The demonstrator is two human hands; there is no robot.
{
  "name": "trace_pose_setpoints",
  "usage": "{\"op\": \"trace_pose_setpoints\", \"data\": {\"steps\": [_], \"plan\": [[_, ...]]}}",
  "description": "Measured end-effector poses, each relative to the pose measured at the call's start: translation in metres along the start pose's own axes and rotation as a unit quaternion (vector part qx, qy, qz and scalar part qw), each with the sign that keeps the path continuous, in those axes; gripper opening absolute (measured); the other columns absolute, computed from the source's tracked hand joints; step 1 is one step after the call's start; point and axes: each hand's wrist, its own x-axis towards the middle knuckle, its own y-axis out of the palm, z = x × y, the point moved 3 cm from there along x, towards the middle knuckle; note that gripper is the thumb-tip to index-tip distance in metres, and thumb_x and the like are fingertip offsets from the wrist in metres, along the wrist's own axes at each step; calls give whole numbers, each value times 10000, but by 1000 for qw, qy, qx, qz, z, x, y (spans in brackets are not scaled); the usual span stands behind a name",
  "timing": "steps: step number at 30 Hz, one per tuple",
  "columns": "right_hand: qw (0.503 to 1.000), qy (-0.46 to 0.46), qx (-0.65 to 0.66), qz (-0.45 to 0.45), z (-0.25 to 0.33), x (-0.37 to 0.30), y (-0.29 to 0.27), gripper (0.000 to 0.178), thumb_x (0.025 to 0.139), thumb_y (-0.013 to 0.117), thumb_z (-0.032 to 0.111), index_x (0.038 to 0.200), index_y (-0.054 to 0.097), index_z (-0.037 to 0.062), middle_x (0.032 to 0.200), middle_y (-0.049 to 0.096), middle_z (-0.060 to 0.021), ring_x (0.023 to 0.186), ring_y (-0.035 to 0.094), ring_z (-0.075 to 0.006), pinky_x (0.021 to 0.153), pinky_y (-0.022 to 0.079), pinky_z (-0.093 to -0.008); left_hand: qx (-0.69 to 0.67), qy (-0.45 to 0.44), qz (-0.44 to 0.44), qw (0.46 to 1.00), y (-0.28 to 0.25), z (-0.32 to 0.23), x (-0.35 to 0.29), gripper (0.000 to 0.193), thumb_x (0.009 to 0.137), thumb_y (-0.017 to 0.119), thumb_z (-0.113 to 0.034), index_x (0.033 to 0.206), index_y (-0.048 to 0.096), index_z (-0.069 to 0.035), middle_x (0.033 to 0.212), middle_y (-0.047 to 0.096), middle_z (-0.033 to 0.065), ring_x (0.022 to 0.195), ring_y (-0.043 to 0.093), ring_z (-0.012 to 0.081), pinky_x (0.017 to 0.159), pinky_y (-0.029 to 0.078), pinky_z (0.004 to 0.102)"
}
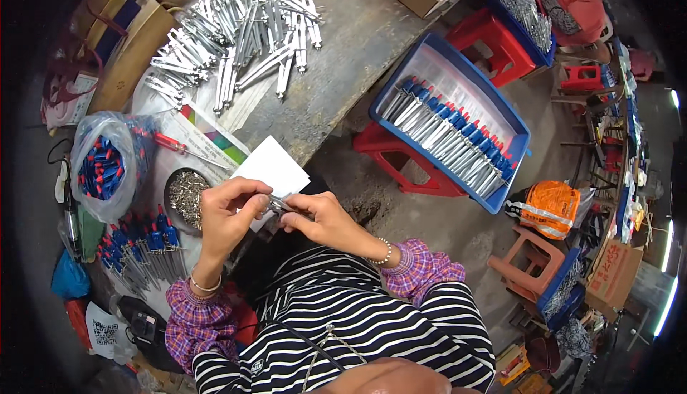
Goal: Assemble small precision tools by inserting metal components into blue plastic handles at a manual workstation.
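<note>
My left hand point(230, 216) and my right hand point(325, 221) meet over the table's near edge, fingertips pinching a small grey metal part point(278, 206) between them. Its exact kind is mostly hidden by my fingers. Just beyond lies a white sheet or card point(275, 168). Beside my left hand a dark round bowl holds small shiny metal fasteners point(187, 197). A red-handled screwdriver point(172, 143) rests behind the bowl. Farther back is a heap of silvery metal strips point(247, 25).
Left of the bowl stands a clear bag of blue and red plastic pieces point(104, 172); metal rods with blue-red ends point(147, 244) lie nearer. At right, a blue tray point(521, 136) of similar rods sits on a red stool point(401, 168). A person point(576, 7) sits at far right.
</note>
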Motion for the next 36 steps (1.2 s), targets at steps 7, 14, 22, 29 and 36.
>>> {"op": "trace_pose_setpoints", "data": {"steps": [7, 14, 22, 29, 36], "plan": [[1000, -23, -17, -5, 1, 2, -7, 147, 850, 538, 89, 859, 613, -38, 683, 639, -139, 607, 643, -221, 565, 490, -305, 31, 31, 6, 999, 11, -5, 6, 127, 788, 603, 63, 908, 646, 59, 726, 615, 54, 599, 576, 78, 534, 460, 195], [999, 21, -27, 38, -3, 1, -17, 176, 890, 518, 100, 943, 604, -45, 707, 633, -84, 593, 593, -143, 569, 485, -267, 27, 9, 44, 999, 9, -6, 10, 167, 792, 592, 50, 953, 639, 51, 772, 625, 60, 637, 590, 87, 580, 472, 202], [991, -39, -122, -26, -13, -11, -40, 138, 882, 508, 93, 885, 583, -23, 688, 607, -87, 576, 584, -178, 545, 461, -282, 317, 141, -33, 937, -45, -11, 30, 267, 749, 607, 65, 1006, 625, -3, 913, 654, 118, 791, 633, 190, 684, 493, 294], [988, -8, -146, -40, -19, -15, -51, 134, 857, 504, 105, 853, 572, -11, 696, 623, -122, 632, 619, -268, 585, 474, -340, 444, 136, -106, 879, -106, 0, 43, 308, 700, 537, 128, 978, 579, 3, 902, 586, 169, 844, 576, 342, 763, 448, 389], [980, 1, -187, -64, -19, -14, -64, 123, 854, 520, 89, 871, 593, -9, 693, 617, -103, 602, 603, -212, 559, 460, -312, 502, 156, -101, 845, -121, 21, 55, 338, 652, 487, 161, 932, 560, -15, 884, 546, 152, 879, 534, 337, 766, 435, 389]]}}
